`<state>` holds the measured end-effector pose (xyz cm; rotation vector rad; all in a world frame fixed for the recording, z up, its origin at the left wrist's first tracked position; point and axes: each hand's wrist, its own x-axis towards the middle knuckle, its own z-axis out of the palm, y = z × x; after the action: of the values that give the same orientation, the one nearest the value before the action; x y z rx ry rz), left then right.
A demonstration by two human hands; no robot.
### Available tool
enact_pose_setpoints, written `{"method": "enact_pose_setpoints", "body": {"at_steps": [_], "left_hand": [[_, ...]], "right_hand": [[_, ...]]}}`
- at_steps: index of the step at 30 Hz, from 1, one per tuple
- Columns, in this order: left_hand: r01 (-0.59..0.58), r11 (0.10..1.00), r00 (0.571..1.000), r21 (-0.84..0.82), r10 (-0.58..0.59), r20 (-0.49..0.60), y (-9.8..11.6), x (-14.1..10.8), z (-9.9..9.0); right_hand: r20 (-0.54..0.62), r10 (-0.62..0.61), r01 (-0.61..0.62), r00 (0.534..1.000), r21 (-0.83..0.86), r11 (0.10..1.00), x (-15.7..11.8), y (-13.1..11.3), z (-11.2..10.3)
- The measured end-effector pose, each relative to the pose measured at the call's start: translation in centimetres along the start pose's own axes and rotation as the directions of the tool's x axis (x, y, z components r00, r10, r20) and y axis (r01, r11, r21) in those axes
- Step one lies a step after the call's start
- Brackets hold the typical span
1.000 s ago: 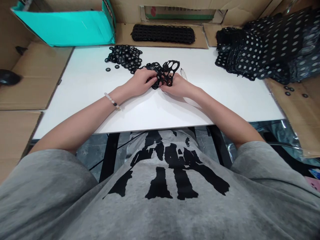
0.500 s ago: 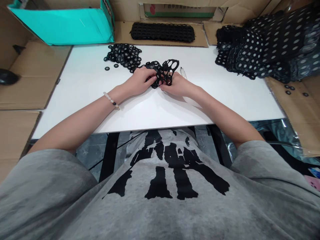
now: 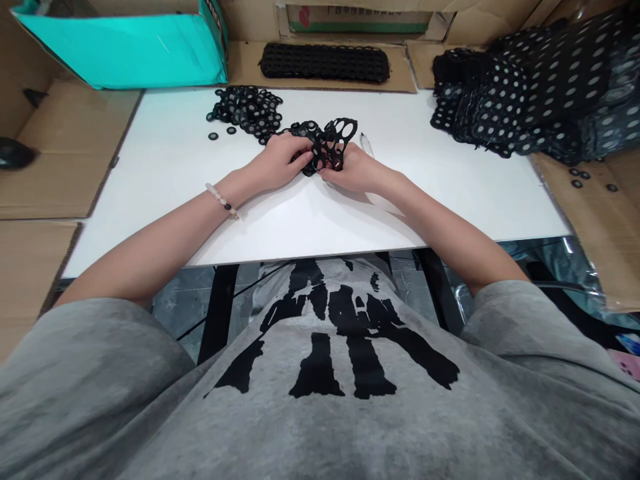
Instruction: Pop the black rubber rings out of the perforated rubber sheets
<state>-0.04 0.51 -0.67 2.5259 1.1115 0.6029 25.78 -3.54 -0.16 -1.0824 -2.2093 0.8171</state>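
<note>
While nearly unchanged over the last second in the head view, suggesting steady handling, find the black perforated sheet (image 3: 334, 148) at twelve o'clock, bunched in the gripping left hand (image 3: 286, 155) and pinched in the right hand (image 3: 353, 168). At ten o'clock from there, note the teal box (image 3: 125, 50), with contents hidden.

Disc pile (image 3: 247, 110) on tabletop (image 3: 280, 220), 2 loose discs (image 3: 231, 131) before it; sheet stack (image 3: 500, 97) right; box (image 3: 125, 52) behind, left.

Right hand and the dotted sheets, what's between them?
In the head view, a pen-like tool beside the right hand, then white tabletop up to the dotted sheets.
</note>
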Motion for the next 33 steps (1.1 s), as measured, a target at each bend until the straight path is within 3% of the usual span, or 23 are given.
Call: {"method": "enact_pose_setpoints", "body": {"at_steps": [17,26,33], "left_hand": [[0.002,1.000,1.000,-0.013,-0.002,-0.006,-0.2,0.0,0.2],[0.005,1.000,0.999,0.011,-0.005,0.039,0.3,0.2,-0.3],[-0.010,1.000,1.000,-0.012,0.010,0.002,0.1,0.4,-0.1]], "right_hand": [[0.024,0.020,-0.019,1.000,-0.028,0.999,-0.2,-0.5,-0.2],[0.052,0.030,-0.023,0.998,-0.121,0.992,-0.4,-1.1,-0.6],[0.051,0.023,-0.014,0.998,-0.181,0.983,-0.5,-1.0,-0.6]]}}
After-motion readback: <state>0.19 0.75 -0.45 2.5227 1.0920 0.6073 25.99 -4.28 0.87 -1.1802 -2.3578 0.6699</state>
